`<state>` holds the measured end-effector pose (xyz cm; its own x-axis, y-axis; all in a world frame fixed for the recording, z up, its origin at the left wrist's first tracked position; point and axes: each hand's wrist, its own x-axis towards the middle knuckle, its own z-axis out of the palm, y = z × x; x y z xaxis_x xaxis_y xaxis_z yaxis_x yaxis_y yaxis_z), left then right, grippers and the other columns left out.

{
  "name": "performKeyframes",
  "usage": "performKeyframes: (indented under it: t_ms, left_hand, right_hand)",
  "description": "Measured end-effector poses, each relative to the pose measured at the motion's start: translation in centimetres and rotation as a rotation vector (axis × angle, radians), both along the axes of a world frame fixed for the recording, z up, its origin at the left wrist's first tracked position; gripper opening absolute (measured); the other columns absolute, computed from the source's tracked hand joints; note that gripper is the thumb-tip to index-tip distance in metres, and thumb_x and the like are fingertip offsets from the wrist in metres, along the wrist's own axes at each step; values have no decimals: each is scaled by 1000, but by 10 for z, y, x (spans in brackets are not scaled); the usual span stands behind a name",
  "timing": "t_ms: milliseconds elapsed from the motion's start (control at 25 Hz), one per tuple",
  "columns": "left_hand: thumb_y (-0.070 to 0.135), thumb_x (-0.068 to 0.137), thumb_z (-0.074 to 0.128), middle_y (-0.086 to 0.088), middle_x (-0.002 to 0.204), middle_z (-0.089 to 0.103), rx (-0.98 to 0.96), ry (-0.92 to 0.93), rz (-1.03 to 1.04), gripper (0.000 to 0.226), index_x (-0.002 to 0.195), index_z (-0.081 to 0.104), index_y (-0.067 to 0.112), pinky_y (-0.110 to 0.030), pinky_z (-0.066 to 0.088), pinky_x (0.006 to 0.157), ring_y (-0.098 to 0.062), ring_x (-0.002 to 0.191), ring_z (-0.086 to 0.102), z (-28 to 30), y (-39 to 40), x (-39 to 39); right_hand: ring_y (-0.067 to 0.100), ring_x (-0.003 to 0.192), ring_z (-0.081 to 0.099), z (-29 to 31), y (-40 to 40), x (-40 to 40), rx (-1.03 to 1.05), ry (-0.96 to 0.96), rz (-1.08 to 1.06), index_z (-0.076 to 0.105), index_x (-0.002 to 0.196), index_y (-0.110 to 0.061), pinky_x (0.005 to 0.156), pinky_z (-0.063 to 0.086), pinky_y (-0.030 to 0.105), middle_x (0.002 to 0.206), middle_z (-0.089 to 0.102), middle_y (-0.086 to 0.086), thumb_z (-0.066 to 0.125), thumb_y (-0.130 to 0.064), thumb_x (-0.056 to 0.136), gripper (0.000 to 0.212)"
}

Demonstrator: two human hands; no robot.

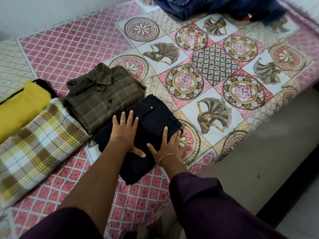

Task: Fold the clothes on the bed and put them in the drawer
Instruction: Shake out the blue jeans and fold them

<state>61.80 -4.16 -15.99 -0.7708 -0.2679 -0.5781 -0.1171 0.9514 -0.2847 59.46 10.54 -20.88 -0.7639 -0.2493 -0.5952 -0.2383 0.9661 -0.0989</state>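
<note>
Palms flat, fingers spread: my left hand (124,131) and right hand (168,145) press the folded dark navy garment (148,121), lower centre | folded beside it: brown plaid shirt (103,97), yellow checked cloth (34,135), yellow garment (22,104) | unfolded blue clothes (207,7) top of frame | drawer unseen; I'd judge folding over halfway.

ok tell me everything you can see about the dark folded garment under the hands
The dark garment is navy or black, plain cloth, folded into a thick rectangle with a small pale logo near its far edge. It lies flat on the bedspread, overlapping the brown checked shirt. The left hand and right hand press flat on it.
</note>
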Motion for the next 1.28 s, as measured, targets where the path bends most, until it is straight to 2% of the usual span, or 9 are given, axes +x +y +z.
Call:
performKeyframes:
  t_ms: [80,120,200,240,360,480,800,1040,1280]
  left_hand:
    - [80,80,29,-19,154,17,-14,61,-46,99,147,21,7,-51,11,115,-35,145,6,24,15,-10]
    - [68,90,26,-17,151,28,-15,109,-98,80,143,31,8,-50,14,115,-34,144,10,37,24,-16]
    - [42,100,29,-16,151,29,-42,204,-199,54,143,30,8,-50,14,115,-32,144,11,66,43,-33]
    - [33,100,31,-16,152,25,-51,239,-233,52,144,25,7,-51,12,116,-31,145,9,79,51,-45]
    - [21,99,31,-15,157,11,-54,369,-289,55,148,12,4,-52,5,116,-29,146,0,128,80,-92]
    - [23,99,29,-13,158,1,-57,498,-367,59,149,4,5,-53,1,116,-28,146,-7,175,114,-144]
    - [43,98,30,-12,158,-9,-59,741,-427,73,149,-8,6,-55,-3,114,-28,145,-12,277,226,-289]
    - [44,98,31,-11,158,-11,-35,796,-403,75,149,-8,5,-54,-3,114,-27,145,-14,305,274,-389]
    - [43,99,31,-10,158,-13,-8,755,-355,75,148,-11,5,-52,-2,115,-26,144,-15,290,287,-518]
  right_hand:
    - [32,145,-6,22,3,-7,46,-10,102,-17,147,-25,108,12,62,156,-3,19,22,-71,87,86]
    - [34,144,6,36,7,-13,36,21,134,-8,150,-25,109,18,58,155,10,19,22,-68,90,79]
    - [33,137,25,68,23,-35,-25,152,147,12,149,-25,108,25,52,147,33,17,23,-59,95,65]
    - [31,136,27,82,32,-47,-47,212,143,17,148,-24,108,25,51,144,36,15,24,-56,96,61]
    - [29,144,8,134,68,-99,-66,347,100,10,150,-22,113,15,52,153,20,13,23,-50,98,60]
    - [27,145,-8,189,108,-148,-82,431,95,1,150,-18,115,5,54,158,1,10,21,-46,100,61]
    - [26,144,-16,317,227,-287,-100,667,180,3,151,-19,112,-4,57,158,-11,10,28,-46,99,64]
    - [26,143,-20,352,280,-386,-69,705,170,-4,150,-19,112,-6,57,156,-19,9,31,-46,98,69]
    - [27,145,-14,350,293,-517,-54,677,187,-4,150,-17,113,-1,57,157,-14,7,34,-40,99,68]
